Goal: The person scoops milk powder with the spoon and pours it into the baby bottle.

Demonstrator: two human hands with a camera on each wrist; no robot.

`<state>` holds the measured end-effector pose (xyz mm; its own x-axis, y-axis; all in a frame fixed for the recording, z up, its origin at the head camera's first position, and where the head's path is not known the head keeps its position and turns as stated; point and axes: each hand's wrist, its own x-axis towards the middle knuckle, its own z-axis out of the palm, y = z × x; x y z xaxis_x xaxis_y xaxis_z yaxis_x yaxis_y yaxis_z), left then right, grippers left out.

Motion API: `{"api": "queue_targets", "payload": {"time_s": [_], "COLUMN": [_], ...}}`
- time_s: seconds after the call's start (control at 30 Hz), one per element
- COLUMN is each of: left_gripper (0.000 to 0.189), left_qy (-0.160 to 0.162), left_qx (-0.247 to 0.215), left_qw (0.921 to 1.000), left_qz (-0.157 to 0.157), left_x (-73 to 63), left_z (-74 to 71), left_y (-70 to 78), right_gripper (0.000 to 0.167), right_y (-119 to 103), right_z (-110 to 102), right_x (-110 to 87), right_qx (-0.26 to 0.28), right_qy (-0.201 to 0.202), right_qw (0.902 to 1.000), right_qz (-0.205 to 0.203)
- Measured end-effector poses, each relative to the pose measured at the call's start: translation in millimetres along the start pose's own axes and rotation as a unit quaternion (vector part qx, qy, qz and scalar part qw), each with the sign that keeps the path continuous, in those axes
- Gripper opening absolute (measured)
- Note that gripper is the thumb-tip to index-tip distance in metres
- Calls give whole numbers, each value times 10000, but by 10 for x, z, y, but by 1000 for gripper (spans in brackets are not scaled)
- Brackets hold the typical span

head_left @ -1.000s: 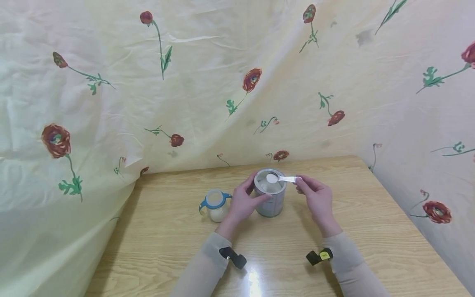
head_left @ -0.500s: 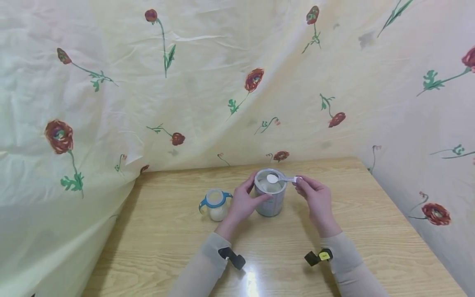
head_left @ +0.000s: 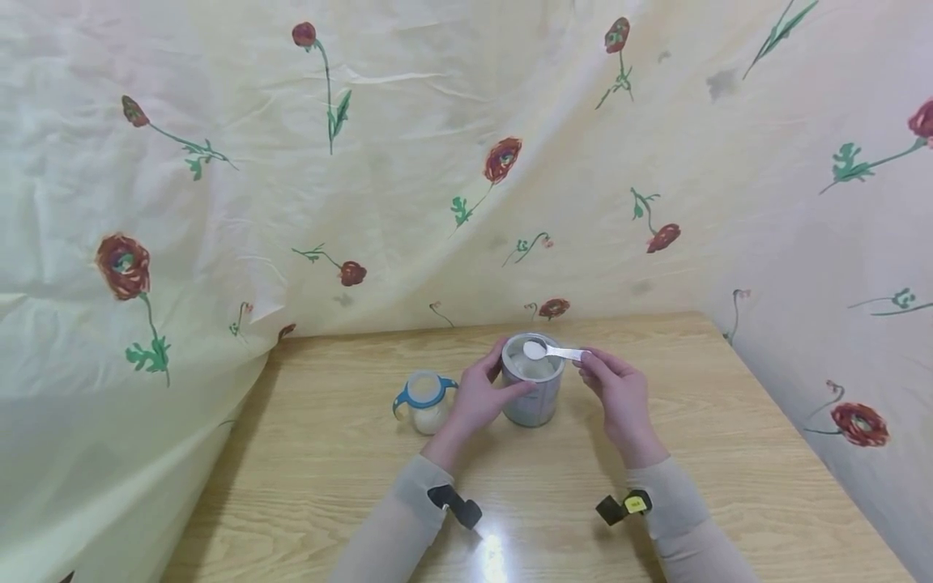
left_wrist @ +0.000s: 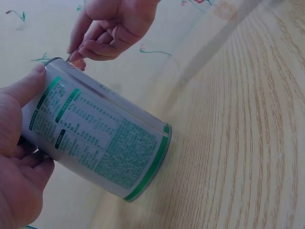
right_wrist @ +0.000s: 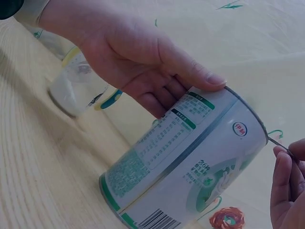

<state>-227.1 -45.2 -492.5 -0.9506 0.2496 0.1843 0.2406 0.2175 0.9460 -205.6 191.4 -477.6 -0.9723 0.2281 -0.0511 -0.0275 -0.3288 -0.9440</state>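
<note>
my left sleeve [head_left: 386,522]: pale beige | left wrist block [head_left: 466,512]: black | my right sleeve [head_left: 685,518]: pale beige | right wrist block [head_left: 609,510]: black, yellow label [head_left: 636,504]

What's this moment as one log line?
left hand: grips can; right hand: pinches scoop; scoop: bears white powder, at can's mouth; cup: left of can

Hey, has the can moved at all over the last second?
No; in the head view, the can shows no visible shift in any direction against the back edge of the table.

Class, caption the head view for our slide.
Left hand holds an open can; right hand pinches a spoon at its mouth.
</note>
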Motion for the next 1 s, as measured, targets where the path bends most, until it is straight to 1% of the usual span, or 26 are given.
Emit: {"api": "queue_targets", "payload": {"time_s": [0.17, 0.23, 0.4, 0.57, 0.8, 1.0], "left_gripper": [96, 96, 99, 101, 98, 88], "left_qy": [39, 44, 8, -13, 51, 189], "left_qx": [-2, 24, 112, 78, 100, 140], "left_qw": [10000, 10000, 9999, 9997, 9996, 9993], "left_qz": [21, 34, 93, 225, 273, 306], "left_x": [-1, -1, -17, -45, -112, -227], "left_z": [-15, -16, -21, -59, -171, -351], "left_y": [-6, -10, 8, 47, 119, 166], "right_gripper": [12, 15, 10, 8, 9, 13], "right_y": [8, 5, -16, -63, -140, -189], "right_z": [33, 38, 40, 48, 72, 151], "right_x": [-1, -10, -44, -79, -130, -191], "right_qx": [213, 275, 390, 426, 656, 883], "right_qy": [51, 51, 62, -24, -76, -161], "right_qw": [9998, 9996, 9992, 9988, 9973, 9951], "right_qz": [-37, -13, 85, 228, 320, 414]}}
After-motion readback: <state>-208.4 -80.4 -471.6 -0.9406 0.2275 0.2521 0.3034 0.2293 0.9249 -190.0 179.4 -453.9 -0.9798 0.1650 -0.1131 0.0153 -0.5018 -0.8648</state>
